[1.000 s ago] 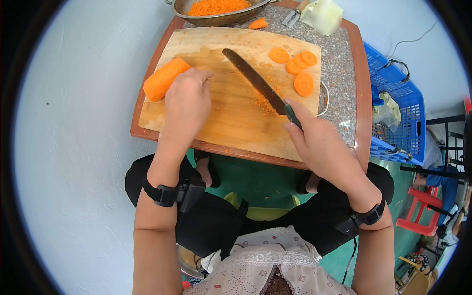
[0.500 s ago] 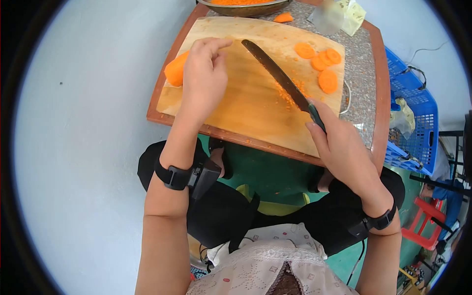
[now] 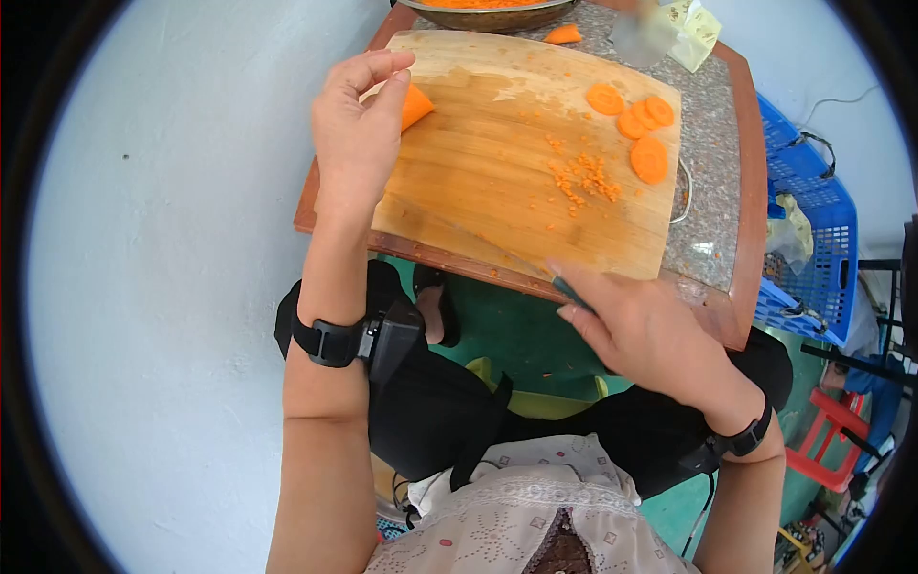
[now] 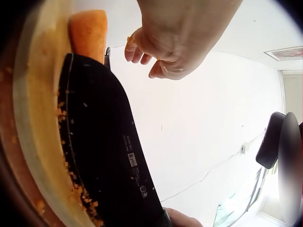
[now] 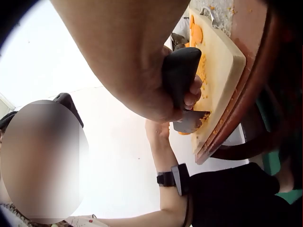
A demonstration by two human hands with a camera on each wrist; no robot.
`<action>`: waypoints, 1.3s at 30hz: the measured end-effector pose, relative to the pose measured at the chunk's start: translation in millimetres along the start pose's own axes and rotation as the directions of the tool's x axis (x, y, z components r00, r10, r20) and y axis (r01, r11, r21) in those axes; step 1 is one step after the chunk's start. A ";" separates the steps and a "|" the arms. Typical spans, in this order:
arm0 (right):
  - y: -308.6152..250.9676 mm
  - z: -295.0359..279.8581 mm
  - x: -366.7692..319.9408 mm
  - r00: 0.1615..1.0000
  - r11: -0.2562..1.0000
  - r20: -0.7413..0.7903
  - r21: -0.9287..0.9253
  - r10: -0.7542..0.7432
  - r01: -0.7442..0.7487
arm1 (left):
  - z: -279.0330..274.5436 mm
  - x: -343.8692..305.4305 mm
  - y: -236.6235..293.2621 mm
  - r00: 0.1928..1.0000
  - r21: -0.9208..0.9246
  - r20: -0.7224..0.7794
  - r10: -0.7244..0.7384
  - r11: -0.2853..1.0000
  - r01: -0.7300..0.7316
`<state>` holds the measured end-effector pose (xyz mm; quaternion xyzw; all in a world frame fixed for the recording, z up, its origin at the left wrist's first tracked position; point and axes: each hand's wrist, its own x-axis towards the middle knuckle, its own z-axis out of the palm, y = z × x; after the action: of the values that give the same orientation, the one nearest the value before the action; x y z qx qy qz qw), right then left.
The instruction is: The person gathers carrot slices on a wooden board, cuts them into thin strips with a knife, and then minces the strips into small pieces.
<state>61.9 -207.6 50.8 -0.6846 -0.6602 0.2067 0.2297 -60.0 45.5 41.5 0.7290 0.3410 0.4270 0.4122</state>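
Observation:
My right hand [image 3: 660,330] grips a kitchen knife by its dark handle [image 5: 182,71]. Its broad dark blade [image 4: 106,137] lies low along the near side of the wooden cutting board [image 3: 478,153], seen nearly edge-on in the head view. Carrot crumbs cling along the blade's edge in the left wrist view. Above the board's left end hovers my left hand [image 3: 356,139], fingers loosely bent and holding nothing. Partly hidden behind it is a thick piece of carrot [image 3: 415,107]; the left wrist view shows that hand apart from the carrot.
Several carrot slices [image 3: 649,160] lie at the board's right, beside a scatter of carrot crumbs [image 3: 585,177]. Behind the board stand a metal bowl [image 3: 492,17] of chopped carrot and a carrot end [image 3: 563,34]. A blue plastic basket [image 3: 813,220] is right of the table.
My left hand has lifted off the carrot and shifted left. My right hand has brought the knife down toward the near edge, swinging its tip left. The head view has shifted somewhat.

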 end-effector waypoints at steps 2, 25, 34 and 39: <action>12.3 -3.1 4.8 0.999 0.999 -0.036 0.035 0.025 -0.024 | 0.3 -0.6 0.9 1.000 0.003 0.020 0.000 1.000 0.000; 28.9 -17.2 13.4 0.924 0.944 -0.196 0.017 0.327 -0.330 | 15.2 -14.8 1.9 0.983 0.213 0.180 0.028 0.975 -0.067; 24.6 -11.2 13.3 0.934 0.955 -0.209 -0.001 0.290 -0.297 | 14.1 -12.5 -1.1 0.984 0.266 0.158 0.080 0.956 -0.120; 28.2 -6.5 11.1 0.937 0.963 -0.235 -0.012 0.259 -0.269 | 14.1 -12.3 0.0 0.983 0.293 0.152 0.100 0.946 -0.142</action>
<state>89.0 -197.4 39.7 -0.7913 -0.5354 0.1400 0.2601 -52.2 30.7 33.2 0.8303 0.3283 0.3439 0.2909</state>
